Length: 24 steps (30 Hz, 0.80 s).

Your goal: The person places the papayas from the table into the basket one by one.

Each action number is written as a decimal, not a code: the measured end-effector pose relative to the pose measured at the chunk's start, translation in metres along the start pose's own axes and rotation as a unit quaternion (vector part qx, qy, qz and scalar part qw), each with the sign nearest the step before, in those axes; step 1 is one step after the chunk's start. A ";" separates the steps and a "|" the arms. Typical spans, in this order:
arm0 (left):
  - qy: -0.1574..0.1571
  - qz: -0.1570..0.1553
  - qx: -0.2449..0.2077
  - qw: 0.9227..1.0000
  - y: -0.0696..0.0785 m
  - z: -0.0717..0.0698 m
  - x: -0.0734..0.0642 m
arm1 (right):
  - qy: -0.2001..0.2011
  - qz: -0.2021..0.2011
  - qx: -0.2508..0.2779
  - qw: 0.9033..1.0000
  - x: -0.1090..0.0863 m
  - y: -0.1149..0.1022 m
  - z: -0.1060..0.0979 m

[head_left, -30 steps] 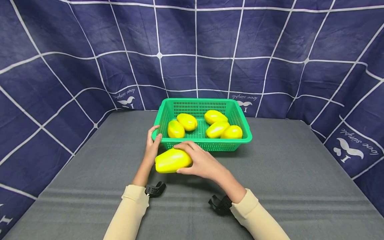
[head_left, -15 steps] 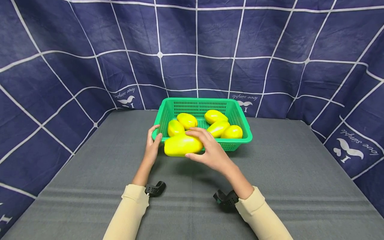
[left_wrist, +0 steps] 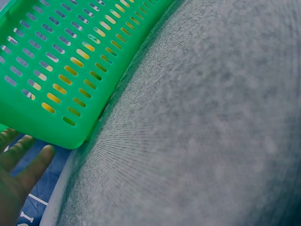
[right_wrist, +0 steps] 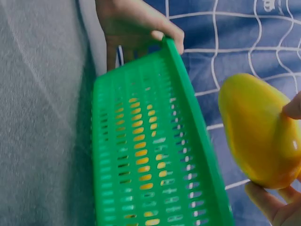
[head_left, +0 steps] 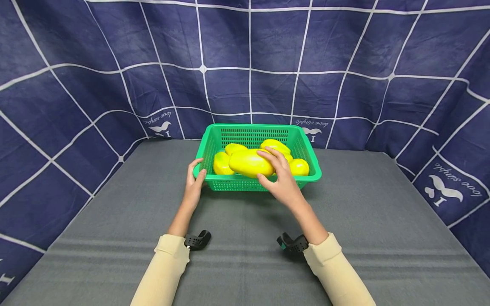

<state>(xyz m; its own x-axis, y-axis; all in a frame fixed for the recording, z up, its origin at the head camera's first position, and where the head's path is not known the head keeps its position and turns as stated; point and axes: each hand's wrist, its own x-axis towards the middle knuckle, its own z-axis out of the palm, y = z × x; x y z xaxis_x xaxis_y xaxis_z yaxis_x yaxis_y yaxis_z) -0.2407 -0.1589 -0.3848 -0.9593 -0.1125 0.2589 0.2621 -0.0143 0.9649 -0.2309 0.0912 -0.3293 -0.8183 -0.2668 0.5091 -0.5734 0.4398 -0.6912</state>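
Note:
My right hand (head_left: 284,183) holds a large yellow papaya (head_left: 250,163) above the front part of a green plastic basket (head_left: 264,179). Fingers lie over its top and the thumb is at the near underside; the right wrist view shows the papaya (right_wrist: 256,129) higher than the basket's rim. With my left hand (head_left: 194,180) I grip the basket at its front left corner, the thumb over the rim (right_wrist: 176,40). Inside the basket lie several more yellow papayas, among them one at the left (head_left: 223,163), one at the back right (head_left: 274,145) and one at the front right (head_left: 300,167).
The basket stands on a grey cloth-covered table (head_left: 237,255). Behind it and at both sides hangs a navy curtain (head_left: 325,46) with white grid lines. Black straps, one on the left wrist (head_left: 198,240) and one on the right (head_left: 292,243), sit below the hands.
My right hand has carried the papaya from in front of the basket up, forward and to the right, over the near rim. The left hand and basket stay in place.

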 end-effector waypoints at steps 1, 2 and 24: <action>0.000 0.000 -0.001 1.000 0.000 0.000 0.000 | 0.005 0.002 -0.001 1.000 0.001 0.002 -0.001; 0.001 -0.001 -0.001 1.000 0.000 0.000 0.000 | 0.011 0.004 -0.004 1.000 0.001 0.004 -0.001; 0.002 -0.004 0.000 1.000 0.000 0.001 0.000 | 0.069 0.026 -0.124 0.990 0.006 0.037 -0.001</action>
<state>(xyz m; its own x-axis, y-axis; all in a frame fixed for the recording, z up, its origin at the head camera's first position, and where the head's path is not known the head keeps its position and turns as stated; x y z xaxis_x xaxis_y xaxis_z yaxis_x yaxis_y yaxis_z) -0.2408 -0.1577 -0.3845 -0.9608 -0.1162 0.2518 0.2552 -0.0151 0.9668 -0.2568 0.1063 -0.3511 -0.8230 -0.1259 0.5539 -0.4896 0.6515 -0.5795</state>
